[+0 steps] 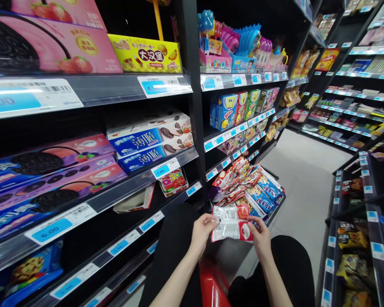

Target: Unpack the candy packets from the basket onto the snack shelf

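Note:
A small red and white candy packet [231, 229] is stretched between my two hands, its printed back with a centre seam facing up. My left hand [202, 230] pinches its left edge. On the right edge, my right hand [260, 235] grips it between thumb and fingers. Just beyond the packet lies a heap of snack packets: red and white ones [232, 177] at the left and blue ones [265, 196] at the right. They rest in a dark-rimmed basket or tray, mostly hidden beneath them.
Shelves with biscuit boxes [144, 145] rise close at my left, an open carton [136, 201] and a red candy box [173, 182] low down. A red stool or seat [211, 283] shows between my knees. Snack racks [355, 238] line the right, across a grey floor [304, 183].

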Action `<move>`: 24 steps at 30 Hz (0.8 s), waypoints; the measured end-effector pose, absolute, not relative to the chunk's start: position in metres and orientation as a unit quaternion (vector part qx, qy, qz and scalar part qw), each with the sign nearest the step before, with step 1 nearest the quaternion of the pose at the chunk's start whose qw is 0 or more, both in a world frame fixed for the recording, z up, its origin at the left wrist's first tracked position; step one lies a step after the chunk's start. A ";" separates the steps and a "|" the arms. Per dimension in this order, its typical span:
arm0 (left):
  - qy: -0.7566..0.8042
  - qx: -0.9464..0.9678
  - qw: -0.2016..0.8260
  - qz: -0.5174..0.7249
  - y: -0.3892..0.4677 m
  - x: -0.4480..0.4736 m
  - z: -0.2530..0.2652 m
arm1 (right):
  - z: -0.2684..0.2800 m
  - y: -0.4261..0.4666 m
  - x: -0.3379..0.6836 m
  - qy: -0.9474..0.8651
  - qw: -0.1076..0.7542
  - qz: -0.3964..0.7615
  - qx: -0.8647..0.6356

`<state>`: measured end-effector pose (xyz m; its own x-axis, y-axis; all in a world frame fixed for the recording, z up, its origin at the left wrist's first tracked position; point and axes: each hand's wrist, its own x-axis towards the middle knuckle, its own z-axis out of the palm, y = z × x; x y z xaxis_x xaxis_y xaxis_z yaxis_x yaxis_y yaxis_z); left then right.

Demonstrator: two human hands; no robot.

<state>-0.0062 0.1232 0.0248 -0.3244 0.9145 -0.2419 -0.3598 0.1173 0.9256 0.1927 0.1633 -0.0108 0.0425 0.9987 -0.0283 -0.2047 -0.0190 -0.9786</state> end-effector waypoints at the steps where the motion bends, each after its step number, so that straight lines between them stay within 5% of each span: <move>1: 0.539 0.275 0.504 0.617 0.124 -0.006 0.023 | -0.010 0.162 0.190 -0.409 0.553 0.557 -0.465; 12: 0.477 0.250 0.649 0.538 0.120 0.002 0.025 | -0.010 0.160 0.179 -0.397 0.517 0.604 -0.459; 24: 0.589 0.419 0.473 0.504 0.125 -0.003 0.012 | -0.013 0.169 0.193 -0.478 0.479 0.554 -0.486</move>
